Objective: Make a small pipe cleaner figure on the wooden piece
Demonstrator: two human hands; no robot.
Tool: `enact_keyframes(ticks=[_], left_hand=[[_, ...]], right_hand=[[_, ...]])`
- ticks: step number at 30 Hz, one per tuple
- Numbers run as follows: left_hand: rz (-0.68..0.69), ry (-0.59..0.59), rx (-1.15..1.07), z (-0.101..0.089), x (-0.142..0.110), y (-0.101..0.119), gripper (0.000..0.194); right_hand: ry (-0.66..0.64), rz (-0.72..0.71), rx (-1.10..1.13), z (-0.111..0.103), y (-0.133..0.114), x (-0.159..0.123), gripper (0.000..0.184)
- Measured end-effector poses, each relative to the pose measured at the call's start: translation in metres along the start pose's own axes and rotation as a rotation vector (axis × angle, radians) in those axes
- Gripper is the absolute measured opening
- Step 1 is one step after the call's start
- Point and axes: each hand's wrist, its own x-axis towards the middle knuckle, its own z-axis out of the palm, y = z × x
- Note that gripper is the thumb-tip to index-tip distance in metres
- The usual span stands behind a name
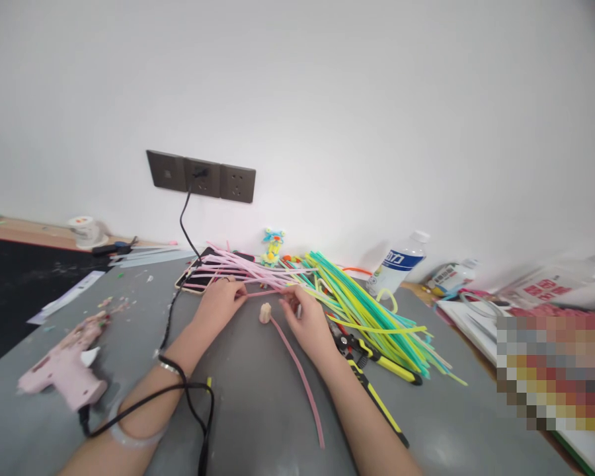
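- Pinching one end of a short visible stretch of pink strip, your left hand has thumb and forefinger together on it.
- Your right hand sits a little apart from the left, fingers curled at the strip's other visible end; you cannot tell from here whether they are closed on it.
- Just below that stretch, between your hands, a small pale piece stands on the grey table.
- A loose pink stem curves from beside that piece toward you.
- Behind your hands, a pink bundle lies partly over a phone.
- Right of your right hand, a green and yellow bundle lies near the yellow-and-black pliers.
- Beyond them, a capped bottle stands by the wall.
- Left of your left forearm lies a pink glue gun; its black cord crosses that forearm.
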Motion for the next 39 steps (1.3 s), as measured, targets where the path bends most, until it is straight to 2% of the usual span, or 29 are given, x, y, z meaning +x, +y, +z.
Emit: enact_keyframes(ticks=[3, 6, 12, 16, 18, 21, 24, 26, 30, 33, 37, 39], left_hand=[[0.128, 0.187, -0.118, -0.008, 0.002, 0.003, 0.010], [0.231, 0.336, -0.337, -0.015, -0.001, 0.011, 0.011], [0.037, 0.499, -0.853, -0.020, -0.010, 0.027, 0.016], [-0.073, 0.676, -1.180, -0.023, -0.007, 0.028, 0.017], [-0.107, 0.712, -1.368, -0.025, -0.003, 0.026, 0.018], [-0.152, 0.614, -1.679, -0.032, 0.000, 0.026, 0.019], [-0.175, 0.351, -1.936, -0.040, -0.001, 0.029, 0.019], [-0.147, 0.210, -2.012, -0.042, -0.003, 0.032, 0.015], [-0.158, 0.037, -1.987, -0.037, -0.007, 0.040, 0.004], [-0.125, -0.088, -1.885, -0.028, -0.011, 0.045, 0.010], [-0.092, -0.171, -1.789, -0.019, -0.016, 0.053, 0.015], [-0.073, -0.167, -1.759, -0.016, -0.017, 0.055, 0.015]], right_hand=[[0.068, 0.012, 0.023, -0.002, 0.003, 0.002, 0.016], [0.101, 0.000, 0.032, -0.003, 0.005, 0.003, 0.022], [0.089, 0.027, 0.098, -0.001, 0.010, 0.004, 0.035], [0.111, 0.050, 0.133, 0.001, 0.011, 0.003, 0.039], [0.141, 0.073, 0.191, 0.001, 0.010, 0.003, 0.037], [0.168, 0.140, 0.327, -0.001, 0.004, 0.004, 0.034], [0.143, 0.187, 0.508, -0.003, -0.004, 0.005, 0.032], [0.103, 0.189, 0.622, -0.005, -0.010, 0.006, 0.030], [-0.023, 0.216, 0.777, -0.008, -0.021, 0.004, 0.029], [-0.144, 0.271, 0.871, -0.009, -0.030, 0.001, 0.031], [-0.279, 0.333, 0.932, -0.008, -0.035, 0.000, 0.035], [-0.326, 0.371, 0.959, -0.007, -0.035, -0.001, 0.036]])
